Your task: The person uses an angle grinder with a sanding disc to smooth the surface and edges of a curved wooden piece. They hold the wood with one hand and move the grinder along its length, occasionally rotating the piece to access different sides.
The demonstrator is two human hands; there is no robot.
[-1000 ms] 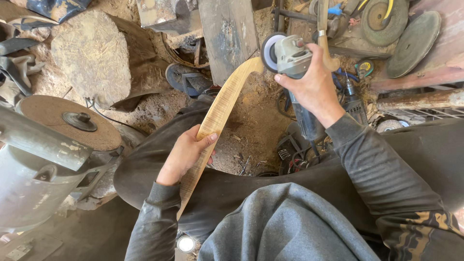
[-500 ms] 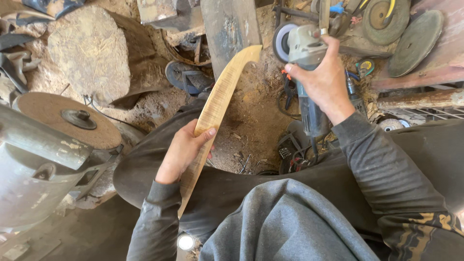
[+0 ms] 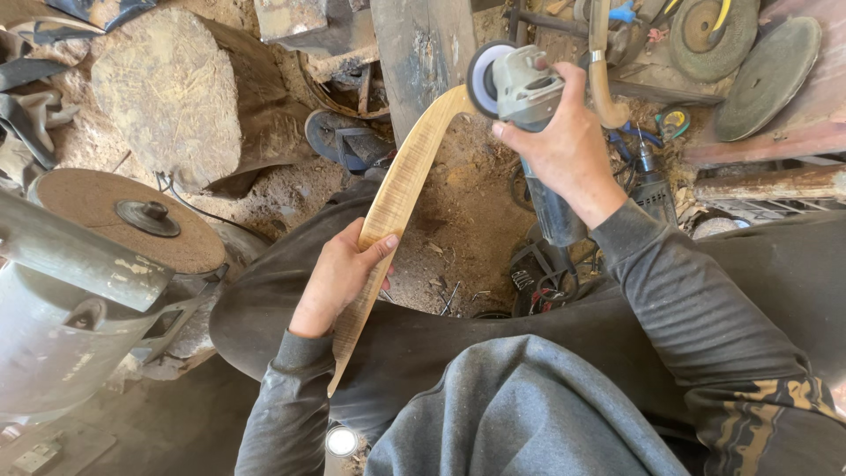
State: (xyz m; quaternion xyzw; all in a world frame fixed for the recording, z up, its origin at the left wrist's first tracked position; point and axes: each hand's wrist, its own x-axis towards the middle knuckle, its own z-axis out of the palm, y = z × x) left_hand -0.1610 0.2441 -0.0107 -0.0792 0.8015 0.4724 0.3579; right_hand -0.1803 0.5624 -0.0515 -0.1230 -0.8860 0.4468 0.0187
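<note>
Since half second ago: angle grinder (image 3: 520, 88) coming back onto curved tip of wooden blank (image 3: 397, 198); disc now touching wood. Right hand (image 3: 564, 145) gripping grinder body. Left hand (image 3: 339, 278) clasping blank mid-length, blank running over lap. Risk: one-handed grinder likely kicking or skating along grain, gouging tip; unclamped blank twisting in grip; left fingers lying along disc's line.

wood strip's (image 3: 395, 198) underside (behind hand (image 3: 339, 275))
</note>
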